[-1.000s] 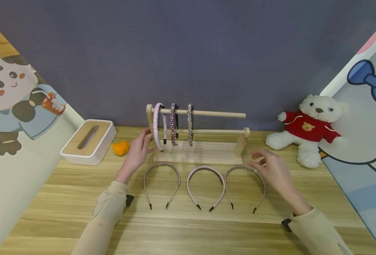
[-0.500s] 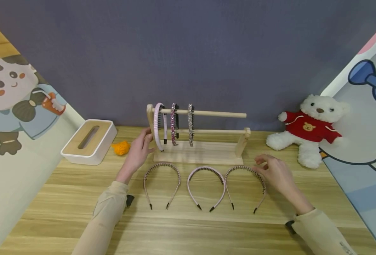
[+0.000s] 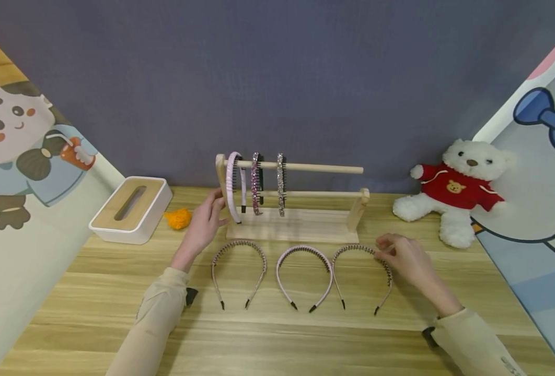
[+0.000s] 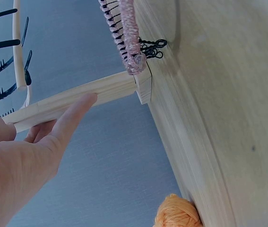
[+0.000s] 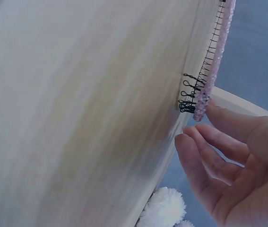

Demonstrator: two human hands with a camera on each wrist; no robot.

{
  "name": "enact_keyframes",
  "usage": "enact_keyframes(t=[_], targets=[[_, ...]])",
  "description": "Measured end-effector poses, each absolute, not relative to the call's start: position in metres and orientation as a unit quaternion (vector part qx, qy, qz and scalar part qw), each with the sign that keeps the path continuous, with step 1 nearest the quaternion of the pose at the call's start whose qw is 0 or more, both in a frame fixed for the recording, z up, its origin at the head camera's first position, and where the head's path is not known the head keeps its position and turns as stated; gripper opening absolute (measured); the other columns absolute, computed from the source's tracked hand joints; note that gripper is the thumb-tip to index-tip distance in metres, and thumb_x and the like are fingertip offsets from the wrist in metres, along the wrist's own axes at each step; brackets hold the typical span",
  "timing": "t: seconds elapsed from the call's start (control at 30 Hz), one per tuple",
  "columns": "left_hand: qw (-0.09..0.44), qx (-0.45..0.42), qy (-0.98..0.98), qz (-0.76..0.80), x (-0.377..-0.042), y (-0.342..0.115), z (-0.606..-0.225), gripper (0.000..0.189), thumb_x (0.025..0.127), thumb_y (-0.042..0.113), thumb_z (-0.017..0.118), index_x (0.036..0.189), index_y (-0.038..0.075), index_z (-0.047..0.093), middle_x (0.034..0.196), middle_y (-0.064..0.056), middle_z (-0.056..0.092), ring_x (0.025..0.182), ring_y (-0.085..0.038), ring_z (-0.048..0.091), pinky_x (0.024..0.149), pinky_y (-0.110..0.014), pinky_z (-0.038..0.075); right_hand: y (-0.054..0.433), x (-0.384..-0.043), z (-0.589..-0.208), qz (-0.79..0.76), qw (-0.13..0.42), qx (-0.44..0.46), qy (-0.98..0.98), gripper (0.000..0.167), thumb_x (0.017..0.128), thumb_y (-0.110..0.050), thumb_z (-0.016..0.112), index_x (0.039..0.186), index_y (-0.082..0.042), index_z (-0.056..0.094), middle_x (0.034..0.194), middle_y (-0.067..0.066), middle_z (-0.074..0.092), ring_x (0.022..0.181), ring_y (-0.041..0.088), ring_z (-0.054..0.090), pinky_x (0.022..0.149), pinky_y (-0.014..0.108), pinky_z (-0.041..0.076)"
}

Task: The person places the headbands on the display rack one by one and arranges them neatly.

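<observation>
My left hand (image 3: 204, 222) holds the left upright of a wooden headband stand (image 3: 301, 224), its index finger laid along the wood in the left wrist view. Hanging from the stand's bars are a pale pink headband (image 3: 231, 183), a pink jewelled headband (image 3: 255, 183) and a silver jewelled headband (image 3: 281, 183). On the table in front lie a left headband (image 3: 237, 242), a pale pink middle headband (image 3: 303, 247) and a pinkish glittery right headband (image 3: 359, 247). My right hand (image 3: 404, 258) is at the right headband's upper right curve; its thumb touches the band, with the other fingertips slightly apart from it.
A white tissue box with a wooden lid (image 3: 129, 206) stands at the left, an orange ball of yarn (image 3: 178, 218) beside it. At the right sits a white teddy bear in a red sweater (image 3: 456, 188). A dark wall (image 3: 277, 78) rises behind the wooden table (image 3: 277, 344).
My right hand has moved slightly right and down, bringing its fingertips to the right headband's curve. The left hand, the stand and the headbands stay in place.
</observation>
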State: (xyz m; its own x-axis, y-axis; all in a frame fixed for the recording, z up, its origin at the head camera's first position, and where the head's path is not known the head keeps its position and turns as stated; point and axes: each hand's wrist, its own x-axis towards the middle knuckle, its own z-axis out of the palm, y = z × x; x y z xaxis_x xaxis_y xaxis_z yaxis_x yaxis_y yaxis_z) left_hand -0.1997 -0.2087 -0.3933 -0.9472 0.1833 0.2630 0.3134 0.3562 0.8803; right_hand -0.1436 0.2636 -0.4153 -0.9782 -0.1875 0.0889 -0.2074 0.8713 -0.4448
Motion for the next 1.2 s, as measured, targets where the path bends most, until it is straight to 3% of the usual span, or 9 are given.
enact_keyframes(t=[0.7, 1.2], targets=[[0.062, -0.153, -0.82, -0.548, -0.1995, -0.2087, -0.3932, 0.045, 0.119, 0.018, 0.034, 0.156, -0.007, 0.04, 0.154, -0.033, 0.047, 0.14, -0.051, 0.05, 0.096, -0.055, 0.063, 0.2627, -0.1453, -0.4167, 0.23, -0.014, 0.126, -0.965, 0.013, 0.092, -0.002, 0.083, 0.103, 0.001, 0.078, 0.091, 0.012, 0.077, 0.079, 0.029, 0.074, 0.069, 0.05, 0.065], [0.063, -0.149, -0.82, -0.549, -0.1986, -0.2081, -0.3926, 0.044, 0.119, 0.015, 0.033, 0.156, -0.008, 0.04, 0.153, -0.034, 0.047, 0.142, -0.052, 0.048, 0.096, -0.055, 0.063, 0.265, -0.1447, -0.4136, 0.229, 0.011, 0.125, -0.965, 0.007, 0.092, -0.002, 0.083, 0.098, -0.002, 0.079, 0.089, 0.011, 0.077, 0.077, 0.027, 0.072, 0.065, 0.046, 0.063]])
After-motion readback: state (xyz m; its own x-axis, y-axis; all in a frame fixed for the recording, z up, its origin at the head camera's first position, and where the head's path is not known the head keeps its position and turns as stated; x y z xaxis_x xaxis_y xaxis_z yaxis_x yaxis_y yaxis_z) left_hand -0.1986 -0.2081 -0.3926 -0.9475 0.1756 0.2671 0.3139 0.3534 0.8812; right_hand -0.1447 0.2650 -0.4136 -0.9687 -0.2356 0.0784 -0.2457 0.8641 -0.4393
